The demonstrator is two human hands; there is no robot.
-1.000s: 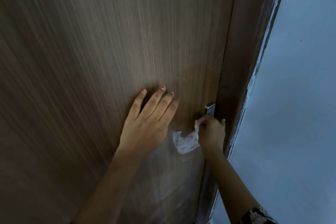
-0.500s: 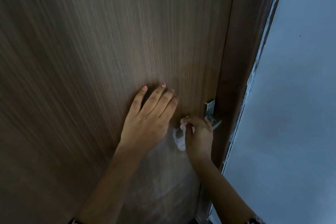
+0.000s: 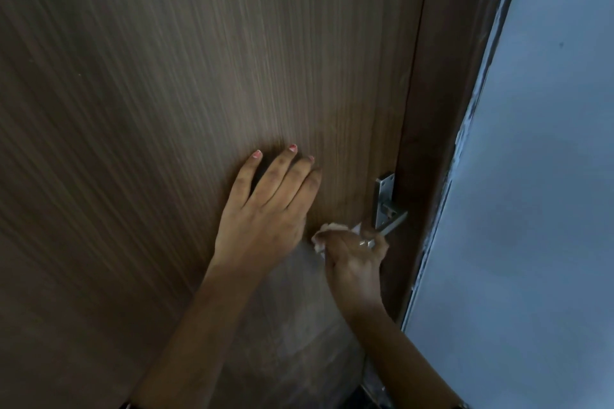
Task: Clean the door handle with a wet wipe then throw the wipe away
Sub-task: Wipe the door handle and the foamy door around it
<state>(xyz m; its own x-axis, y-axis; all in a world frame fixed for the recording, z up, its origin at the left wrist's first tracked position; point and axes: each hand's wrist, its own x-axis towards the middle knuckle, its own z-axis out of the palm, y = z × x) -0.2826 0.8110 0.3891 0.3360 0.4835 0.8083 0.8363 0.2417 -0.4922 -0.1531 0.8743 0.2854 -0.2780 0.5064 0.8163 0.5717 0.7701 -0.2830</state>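
A silver lever door handle [image 3: 387,207] with its backplate sits near the right edge of a brown wood-grain door [image 3: 199,76]. My right hand [image 3: 357,257] grips the lever's free end with a white wet wipe [image 3: 327,232] bunched between fingers and metal; most of the lever is hidden under that hand. My left hand [image 3: 269,209] lies flat on the door just left of the handle, its fingers straight and spread upward.
The dark brown door frame [image 3: 442,109] runs along the door's right edge. Beyond it stands a pale blue-grey wall [image 3: 538,176]. A smeared, hazy patch [image 3: 299,309] marks the door below my hands.
My right hand slid left along the lever with the wipe, uncovering the backplate and the lever's base. The wipe went from hanging loose to bunched in the grip. My left hand stayed put.
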